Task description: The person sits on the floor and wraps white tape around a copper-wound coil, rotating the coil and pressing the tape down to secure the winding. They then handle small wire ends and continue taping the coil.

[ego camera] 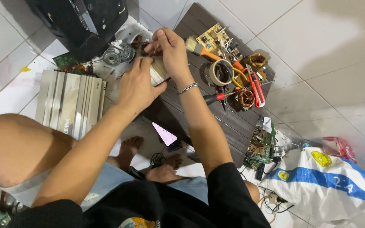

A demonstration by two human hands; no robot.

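Mid-job beside the brown board (216,122): left hand (138,86) clasping a pale block (158,72), right hand (172,48) fingers pinching its top, parts loose around.

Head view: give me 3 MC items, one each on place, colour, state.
1. Where does the roll of tape lie?
A. on the dark board
B. on the ribbed metal case
C. on the white sack

2. What colour is the utility knife?
A. blue
B. red
C. green

3. What is the left hand doing?
A. resting open on the floor
B. gripping a pale block
C. holding the brush

Key: 1 A, the roll sits on the dark board beside the brush. 2 B, its body is red. 3 B, its fingers wrap the pale block, with the right hand above it.
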